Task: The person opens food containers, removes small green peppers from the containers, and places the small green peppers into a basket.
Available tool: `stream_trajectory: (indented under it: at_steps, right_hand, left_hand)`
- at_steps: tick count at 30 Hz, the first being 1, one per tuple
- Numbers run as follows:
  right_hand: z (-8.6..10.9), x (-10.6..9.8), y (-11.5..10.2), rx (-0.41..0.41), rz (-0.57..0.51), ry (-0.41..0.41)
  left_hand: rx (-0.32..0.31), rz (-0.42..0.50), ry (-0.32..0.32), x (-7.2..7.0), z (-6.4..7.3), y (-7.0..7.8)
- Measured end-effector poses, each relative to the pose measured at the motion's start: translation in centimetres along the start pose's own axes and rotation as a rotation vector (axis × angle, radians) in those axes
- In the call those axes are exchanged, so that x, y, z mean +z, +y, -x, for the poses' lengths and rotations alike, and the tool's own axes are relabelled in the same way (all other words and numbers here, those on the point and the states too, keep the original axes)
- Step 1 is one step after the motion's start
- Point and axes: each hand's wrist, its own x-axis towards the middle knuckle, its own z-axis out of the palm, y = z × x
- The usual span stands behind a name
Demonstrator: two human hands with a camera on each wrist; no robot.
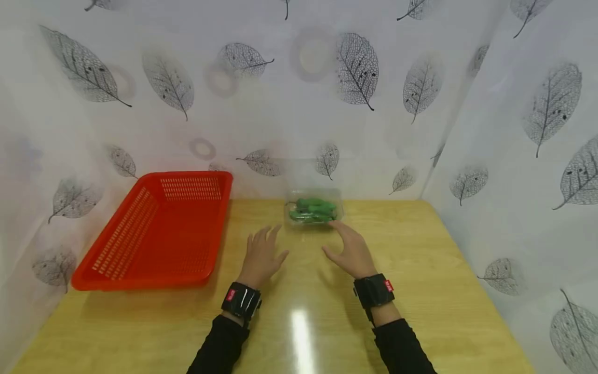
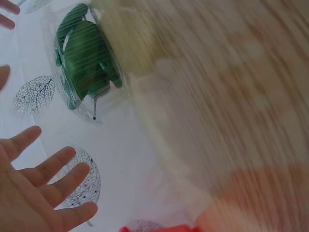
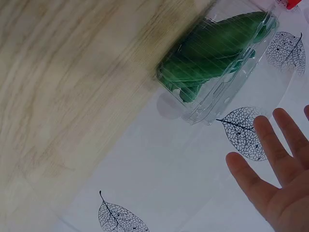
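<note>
A clear plastic box of green peppers stands at the back of the table, against the leaf-print sheet. My left hand is in front of it to the left, fingers spread and holding nothing. On the other side my right hand reaches toward the box's near right corner, its fingertips overlapping that corner in the head view. In the left wrist view the peppers show through the box wall, and in the right wrist view the box lies beyond my spread fingers.
A red plastic basket with slotted sides stands on the left of the wooden table. White sheets with leaf prints hang behind the table and along its sides. Light glares off the table near the front.
</note>
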Motion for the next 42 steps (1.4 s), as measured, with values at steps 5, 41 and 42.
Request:
stream_trajectory:
  at_steps: [5,41,42]
  right_hand:
    - [-0.4,-0.4,1.3,0.057,-0.084,-0.051]
    - [-3.8,2.5,5.3,-0.168,0.194,-0.159]
    - [-3.7,2.4,5.2,-0.178,0.196,-0.155]
  left_hand:
    - [-0.092,0.27,-0.075,0.6,-1.1,-1.0]
    - [0.242,-0.087,-0.153,2.1,-6.5,0.2]
    - [0.248,-0.096,-0.156,1.9,-6.2,0.2]
